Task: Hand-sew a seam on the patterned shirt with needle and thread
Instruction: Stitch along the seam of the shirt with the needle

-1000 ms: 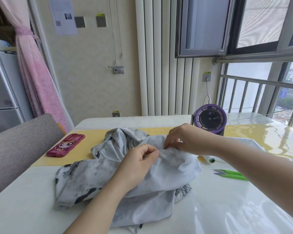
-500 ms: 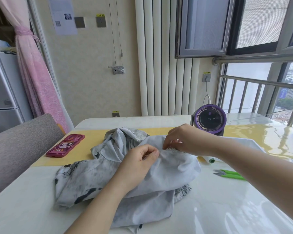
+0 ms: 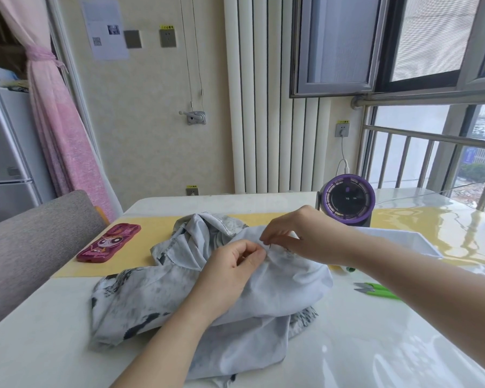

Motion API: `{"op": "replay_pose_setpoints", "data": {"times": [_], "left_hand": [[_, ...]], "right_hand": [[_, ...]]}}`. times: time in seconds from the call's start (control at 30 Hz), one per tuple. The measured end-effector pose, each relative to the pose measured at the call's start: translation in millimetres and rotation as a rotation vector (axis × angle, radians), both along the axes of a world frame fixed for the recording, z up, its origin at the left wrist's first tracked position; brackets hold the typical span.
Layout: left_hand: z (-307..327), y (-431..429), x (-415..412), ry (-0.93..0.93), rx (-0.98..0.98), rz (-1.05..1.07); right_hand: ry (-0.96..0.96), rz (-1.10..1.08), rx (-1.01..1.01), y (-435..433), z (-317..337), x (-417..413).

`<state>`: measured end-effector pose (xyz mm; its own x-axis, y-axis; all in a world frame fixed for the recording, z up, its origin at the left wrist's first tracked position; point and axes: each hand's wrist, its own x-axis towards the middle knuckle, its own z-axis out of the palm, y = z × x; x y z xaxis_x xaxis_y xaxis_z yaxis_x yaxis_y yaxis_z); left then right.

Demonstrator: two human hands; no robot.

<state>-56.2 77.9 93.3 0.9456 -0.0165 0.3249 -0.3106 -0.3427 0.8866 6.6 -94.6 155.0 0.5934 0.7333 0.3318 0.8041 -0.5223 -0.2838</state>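
Shirt (image 3: 291, 287) x1, needle (image 3: 270, 245) x1, snips (image 3: 375, 291) x1

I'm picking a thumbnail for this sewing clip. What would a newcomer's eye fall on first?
First, the crumpled patterned shirt at centre, where the left hand pinches a fold and the right hand pinches a needle at the cloth. Next come the colour spots on the white table: a pink phone at left, a purple fan behind the right hand, and green snips at right.
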Motion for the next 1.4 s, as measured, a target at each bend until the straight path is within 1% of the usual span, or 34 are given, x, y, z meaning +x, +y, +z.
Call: {"op": "replay_pose_setpoints", "data": {"times": [0.17,0.37,0.8,1.07,1.2,1.33,1.4], "left_hand": [[0.7,-2.6,-0.7,-0.009,-0.021,0.012],[1.2,0.5,-0.6,-0.009,-0.023,0.018],[0.7,1.3,1.4,-0.007,-0.017,0.025],[0.6,1.3,1.3,-0.008,-0.025,0.021],[0.9,0.3,1.3,-0.002,-0.029,0.025],[-0.5,-0.3,5.1,0.035,-0.078,0.033],[-0.7,-0.2,7.5,0.050,-0.120,0.027]], "right_hand": [[0.021,0.022,-0.009,-0.9,0.2,0.0],[-0.043,0.006,-0.043,-4.6,1.4,8.3],[-0.059,-0.015,-0.052,-4.1,1.7,11.2],[-0.042,-0.006,-0.055,-1.0,3.1,7.7],[0.014,0.019,-0.015,0.4,5.2,0.3],[0.099,0.069,0.074,1.4,6.9,-8.6],[0.072,0.104,0.056,1.6,4.6,-11.8]]}}
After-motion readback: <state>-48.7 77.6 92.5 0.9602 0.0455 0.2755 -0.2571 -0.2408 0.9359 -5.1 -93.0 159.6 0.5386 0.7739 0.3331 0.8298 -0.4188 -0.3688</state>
